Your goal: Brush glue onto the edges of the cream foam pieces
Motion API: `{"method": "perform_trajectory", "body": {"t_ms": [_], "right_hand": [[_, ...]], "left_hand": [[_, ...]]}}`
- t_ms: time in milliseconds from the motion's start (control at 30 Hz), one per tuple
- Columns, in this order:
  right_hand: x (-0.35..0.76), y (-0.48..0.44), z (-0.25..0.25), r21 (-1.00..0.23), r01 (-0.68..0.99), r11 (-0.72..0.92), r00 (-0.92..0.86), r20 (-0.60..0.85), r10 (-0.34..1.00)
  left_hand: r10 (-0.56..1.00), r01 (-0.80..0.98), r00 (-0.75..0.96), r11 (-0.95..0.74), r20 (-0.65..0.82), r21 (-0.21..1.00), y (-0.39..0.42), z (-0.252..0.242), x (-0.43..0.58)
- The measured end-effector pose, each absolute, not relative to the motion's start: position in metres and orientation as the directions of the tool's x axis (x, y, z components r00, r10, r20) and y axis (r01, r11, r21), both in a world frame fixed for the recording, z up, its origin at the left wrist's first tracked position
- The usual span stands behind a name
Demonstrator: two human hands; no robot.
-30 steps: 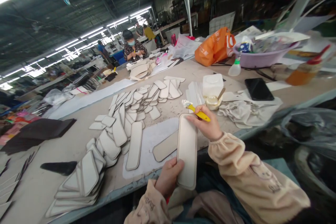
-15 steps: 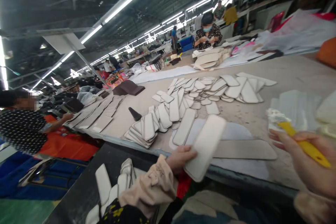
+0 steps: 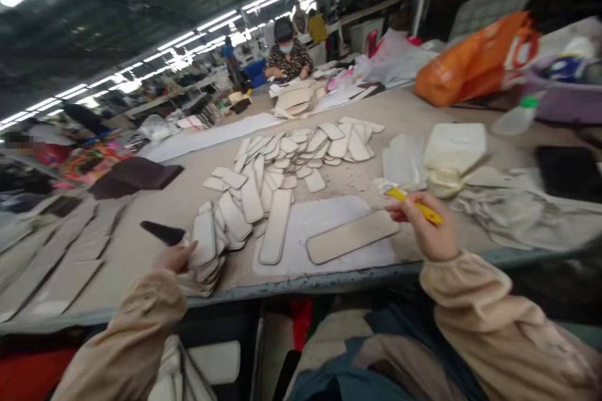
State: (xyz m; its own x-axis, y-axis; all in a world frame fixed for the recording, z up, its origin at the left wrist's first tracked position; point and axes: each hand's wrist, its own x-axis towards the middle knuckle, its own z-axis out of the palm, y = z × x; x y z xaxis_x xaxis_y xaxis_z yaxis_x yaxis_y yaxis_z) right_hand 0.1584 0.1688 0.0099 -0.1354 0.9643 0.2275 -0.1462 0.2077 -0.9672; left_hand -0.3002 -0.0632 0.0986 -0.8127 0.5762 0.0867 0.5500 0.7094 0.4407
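Observation:
My left hand point(image 3: 175, 257) is closed at the left end of the pile, its thumb along the edge of a cream, round-cornered padded panel point(image 3: 204, 237); its other fingers are largely hidden. In my right hand point(image 3: 435, 229) is a brush with a yellow handle point(image 3: 427, 213) and white-coated bristles point(image 3: 384, 185), held above the table. Just left of it, a long cream panel point(image 3: 350, 238) with a dark edge lies flat on a white sheet point(image 3: 301, 213). Another panel point(image 3: 276, 225) lies across that sheet's left side. Many similar panels point(image 3: 301, 147) are heaped behind.
A black tapered object point(image 3: 162, 233) lies by my left hand. Beyond my right hand stand a white plastic container point(image 3: 455, 143), crumpled cloth point(image 3: 512, 207), an orange bag point(image 3: 470, 69) and a purple basin point(image 3: 559, 97). Flat grey-beige pieces point(image 3: 70, 276) cover the table's left. A masked person point(image 3: 286, 56) works opposite.
The view has swung right. My left hand has gone from holding a panel up over the table edge to the stack at the left. My right hand still holds the brush.

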Motion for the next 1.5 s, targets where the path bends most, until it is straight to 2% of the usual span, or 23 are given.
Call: {"method": "perform_trajectory", "body": {"t_ms": [33,100,133,167,233,300,333,400,600,767,967,1200,1500], "right_hand": [[0.160,0.171,0.009,-0.968,-0.119,0.220,-0.132,0.235,0.963],[0.162,0.172,0.008,-0.968,-0.083,0.239,-0.141,0.249,0.958],[0.162,0.172,0.007,-0.968,-0.077,0.239,-0.164,0.249,0.955],[0.161,0.170,0.007,-0.970,-0.077,0.231,-0.200,0.242,0.949],[0.156,0.164,0.005,-0.978,-0.082,0.194,-0.291,0.209,0.934],[0.148,0.154,0.003,-0.987,-0.073,0.146,-0.365,0.163,0.917],[0.143,0.148,0.001,-0.990,-0.063,0.124,-0.394,0.139,0.909],[0.133,0.136,-0.002,-0.995,-0.029,0.091,-0.452,0.094,0.887],[0.110,0.112,-0.007,-0.988,0.100,0.115,-0.586,0.035,0.809],[0.096,0.109,-0.007,-0.986,0.121,0.115,-0.605,0.019,0.796],[0.081,0.108,-0.010,-0.970,0.217,0.112,-0.607,-0.044,0.793],[0.115,0.134,-0.012,-0.935,0.322,0.146,-0.426,-0.006,0.905],[0.170,0.169,-0.010,-0.791,0.582,0.190,-0.139,0.134,0.981]], "left_hand": [[0.549,0.525,-0.834,0.759,0.054,0.386,-0.064,0.096,-0.305],[0.497,0.499,-0.866,0.849,0.054,0.174,-0.061,0.082,-0.301],[0.544,0.549,-0.836,0.829,0.072,0.106,-0.058,0.072,-0.290],[0.641,0.649,-0.761,0.756,0.098,0.091,-0.054,0.059,-0.273],[0.833,0.847,-0.519,0.472,0.192,0.244,-0.042,0.030,-0.224],[0.937,0.921,-0.249,0.150,0.245,0.359,-0.023,0.000,-0.172],[0.953,0.920,-0.161,0.050,0.258,0.390,-0.014,-0.013,-0.149],[0.966,0.907,-0.072,-0.040,0.248,0.419,0.003,-0.031,-0.118],[0.961,0.880,-0.041,-0.094,0.273,0.466,0.018,-0.048,-0.111],[0.946,0.875,-0.036,-0.127,0.323,0.467,0.016,-0.054,-0.115],[0.953,0.861,-0.063,-0.099,0.297,0.499,0.018,-0.058,-0.115],[0.954,0.883,-0.050,-0.095,0.294,0.459,0.019,-0.057,-0.116],[0.944,0.924,0.007,-0.131,0.329,0.359,0.019,-0.057,-0.116]]}}
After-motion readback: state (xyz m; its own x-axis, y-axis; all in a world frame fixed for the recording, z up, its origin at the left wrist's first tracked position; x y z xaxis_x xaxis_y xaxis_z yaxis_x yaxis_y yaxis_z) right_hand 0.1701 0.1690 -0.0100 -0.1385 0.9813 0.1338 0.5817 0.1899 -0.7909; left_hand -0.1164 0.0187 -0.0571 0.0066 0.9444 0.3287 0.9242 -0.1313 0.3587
